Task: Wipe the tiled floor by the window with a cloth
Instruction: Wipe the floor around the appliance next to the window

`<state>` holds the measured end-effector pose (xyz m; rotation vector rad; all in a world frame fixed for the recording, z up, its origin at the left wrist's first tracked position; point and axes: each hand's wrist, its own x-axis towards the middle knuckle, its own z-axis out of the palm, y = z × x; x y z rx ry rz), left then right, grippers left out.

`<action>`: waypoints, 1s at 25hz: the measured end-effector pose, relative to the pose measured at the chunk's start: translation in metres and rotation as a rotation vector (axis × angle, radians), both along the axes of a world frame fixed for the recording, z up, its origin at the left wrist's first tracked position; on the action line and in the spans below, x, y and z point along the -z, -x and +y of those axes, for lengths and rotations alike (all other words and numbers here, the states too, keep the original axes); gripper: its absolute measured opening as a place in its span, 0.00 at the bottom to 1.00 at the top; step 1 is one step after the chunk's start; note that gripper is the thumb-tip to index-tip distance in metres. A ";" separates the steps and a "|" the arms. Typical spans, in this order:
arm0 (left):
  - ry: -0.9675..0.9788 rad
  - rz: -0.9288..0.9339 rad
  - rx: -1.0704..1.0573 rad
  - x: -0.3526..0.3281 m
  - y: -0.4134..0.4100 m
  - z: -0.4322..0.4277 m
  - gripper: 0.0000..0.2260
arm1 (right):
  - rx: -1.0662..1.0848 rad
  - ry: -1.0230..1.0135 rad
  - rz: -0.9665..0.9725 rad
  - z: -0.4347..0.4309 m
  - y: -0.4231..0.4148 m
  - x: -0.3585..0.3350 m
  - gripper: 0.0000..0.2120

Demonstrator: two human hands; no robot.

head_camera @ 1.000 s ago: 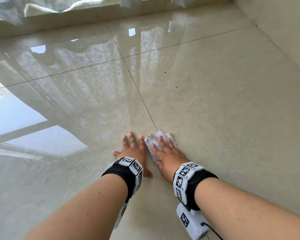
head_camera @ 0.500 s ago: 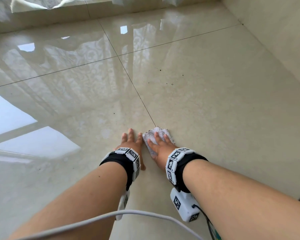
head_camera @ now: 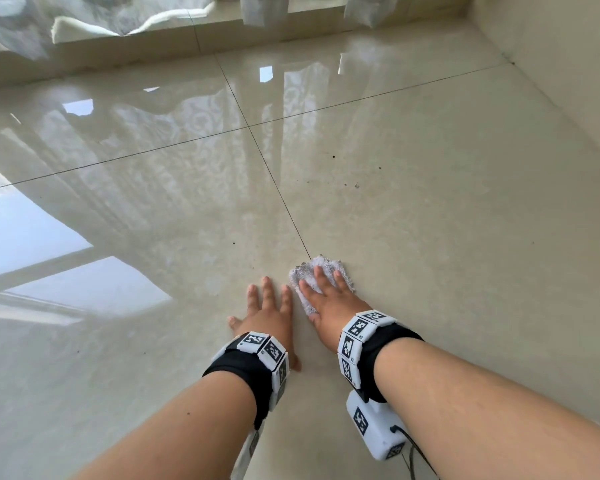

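Observation:
A small white fluffy cloth (head_camera: pixel 323 268) lies on the glossy beige tiled floor (head_camera: pixel 430 202), right at a grout line. My right hand (head_camera: pixel 326 299) presses flat on the cloth with straight, spread fingers; most of the cloth is hidden beneath it. My left hand (head_camera: pixel 267 313) rests flat on the bare tile just left of the cloth, fingers straight, touching the floor only. Both wrists carry black bands with square printed markers.
A low window ledge (head_camera: pixel 187 39) runs along the far edge, with white curtain hems (head_camera: pixel 94 15) hanging over it. A beige wall (head_camera: pixel 551 64) rises on the right. Small dark specks of dirt (head_camera: pixel 355 184) dot the tile beyond the cloth.
Both hands stay flat in the same pose, the right still on the cloth. The view has tilted up, showing more of the ledge and curtains. The white cable seen half a second ago is gone.

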<state>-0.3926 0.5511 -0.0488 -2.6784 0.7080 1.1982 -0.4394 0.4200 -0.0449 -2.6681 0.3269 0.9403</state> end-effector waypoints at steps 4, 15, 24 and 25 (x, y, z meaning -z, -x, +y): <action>0.073 -0.117 0.030 -0.007 0.003 0.003 0.49 | 0.063 0.025 -0.045 -0.002 0.009 0.000 0.29; -0.013 -0.149 -0.136 -0.024 -0.067 0.013 0.67 | 0.072 -0.009 -0.127 0.013 -0.002 -0.011 0.25; -0.077 -0.071 -0.177 -0.013 -0.051 0.036 0.68 | 0.190 0.029 -0.178 -0.001 -0.010 0.001 0.24; -0.084 -0.066 -0.181 -0.013 -0.049 0.040 0.68 | 0.202 0.046 -0.198 -0.005 -0.009 0.004 0.25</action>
